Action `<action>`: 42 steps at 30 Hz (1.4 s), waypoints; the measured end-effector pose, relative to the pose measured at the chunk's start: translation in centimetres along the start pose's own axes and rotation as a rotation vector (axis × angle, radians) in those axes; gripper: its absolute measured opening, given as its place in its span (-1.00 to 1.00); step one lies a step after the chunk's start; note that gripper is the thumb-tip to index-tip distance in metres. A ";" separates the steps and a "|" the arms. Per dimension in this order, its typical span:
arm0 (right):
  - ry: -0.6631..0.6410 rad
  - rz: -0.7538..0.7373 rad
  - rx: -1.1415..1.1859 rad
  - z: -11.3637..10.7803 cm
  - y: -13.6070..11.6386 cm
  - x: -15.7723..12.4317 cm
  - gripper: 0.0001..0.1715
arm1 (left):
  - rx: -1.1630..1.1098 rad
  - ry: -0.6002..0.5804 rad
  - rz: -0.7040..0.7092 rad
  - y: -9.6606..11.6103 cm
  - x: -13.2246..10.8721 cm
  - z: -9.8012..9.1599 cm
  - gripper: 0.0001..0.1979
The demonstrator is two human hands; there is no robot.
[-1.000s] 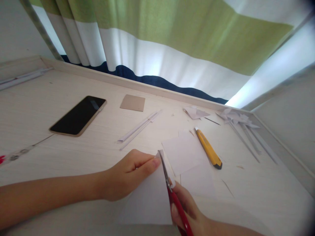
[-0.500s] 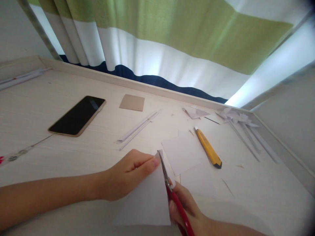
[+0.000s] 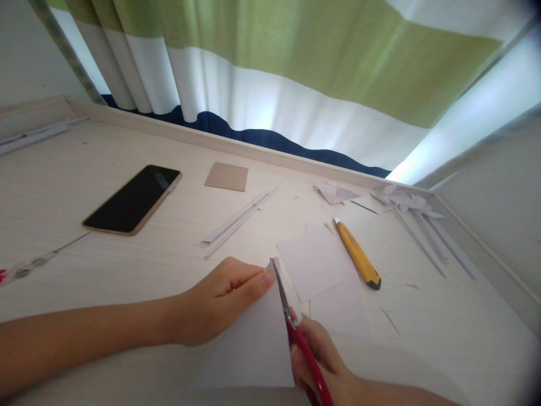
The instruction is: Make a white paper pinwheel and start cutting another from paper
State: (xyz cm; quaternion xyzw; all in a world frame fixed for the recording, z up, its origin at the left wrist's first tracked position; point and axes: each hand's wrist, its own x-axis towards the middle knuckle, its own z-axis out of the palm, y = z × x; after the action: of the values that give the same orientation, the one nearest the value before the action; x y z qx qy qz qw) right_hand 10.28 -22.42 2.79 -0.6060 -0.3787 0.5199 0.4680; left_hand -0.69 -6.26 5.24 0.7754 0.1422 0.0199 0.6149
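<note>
My left hand (image 3: pixel 230 299) pinches the top corner of a white sheet of paper (image 3: pixel 253 355) between thumb and fingers. The sheet hangs toward me over the near part of the table. Red-handled scissors (image 3: pixel 310 358) are gripped in my right hand (image 3: pixel 323 349), their blades along the sheet's right edge with the tips close to my left thumb. A narrow strip of paper stands off to the right of the blades. Just beyond the scissors lie flat white paper pieces (image 3: pixel 315 265), and a yellow utility knife (image 3: pixel 357 254) rests beside them.
A phone (image 3: pixel 133 200) lies at the left, near a brown cardboard square (image 3: pixel 227 177). Thin rolled paper sticks (image 3: pixel 239 220) lie mid-table. Folded paper (image 3: pixel 338 193) and paper pinwheel shapes on sticks (image 3: pixel 408 203) are at the back right. A striped curtain (image 3: pixel 296 73) hangs behind the table's raised edge.
Almost nothing differs. The scissors and both hands stay in practically the same place, and the paper strip by the blades shifts very slightly.
</note>
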 end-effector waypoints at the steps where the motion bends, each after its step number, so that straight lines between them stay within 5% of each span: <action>1: -0.006 0.002 0.010 0.0 0.1 0.0 -0.47 | 0.005 0.002 0.001 -0.1 0.0 0.0 -0.58; 19: -0.020 -0.072 0.006 0.1 0.2 0.4 -0.49 | 0.020 -0.007 -0.004 -0.2 0.1 -0.1 -0.57; 38: 0.039 0.030 0.167 -0.2 1.0 0.7 -0.57 | -0.031 0.006 -0.033 -0.6 0.4 0.0 -0.58; 42: 0.191 -0.038 0.012 -2.4 0.1 2.4 -0.65 | -0.074 0.042 -0.069 -1.0 0.8 -0.2 -0.58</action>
State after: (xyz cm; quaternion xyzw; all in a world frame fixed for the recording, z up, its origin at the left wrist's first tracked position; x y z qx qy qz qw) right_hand 13.07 -20.57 2.05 -0.6426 -0.3408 0.4532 0.5153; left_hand -0.13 -5.64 4.24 0.7461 0.1808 0.0204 0.6405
